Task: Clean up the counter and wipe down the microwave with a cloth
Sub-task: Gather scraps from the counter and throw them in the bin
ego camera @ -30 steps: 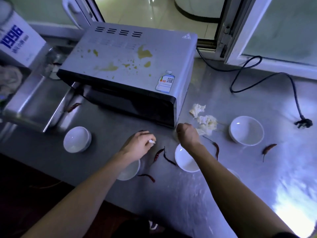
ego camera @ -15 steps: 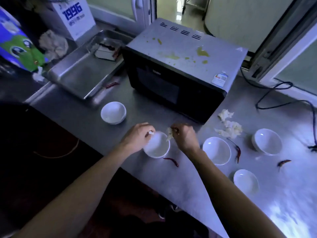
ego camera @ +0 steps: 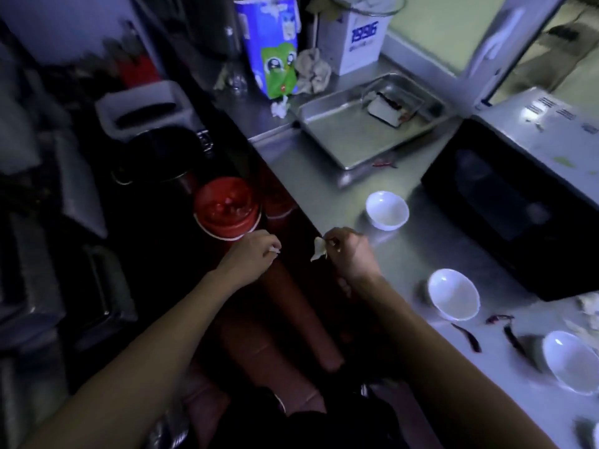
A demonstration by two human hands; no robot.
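Fingers: right hand (ego camera: 351, 254) pinches a pale scrap (ego camera: 318, 248); left hand (ego camera: 254, 256) pinches a white bit (ego camera: 275, 251).
Change: both hands have left the counter (ego camera: 327, 189), now near a red bin (ego camera: 227, 209).
Meaning: likely binning scraps; microwave (ego camera: 518, 189) unwiped.

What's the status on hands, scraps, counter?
Left hand pinches a small white scrap. Right hand pinches a pale scrap, off the counter edge. Bowls, chillies left there.
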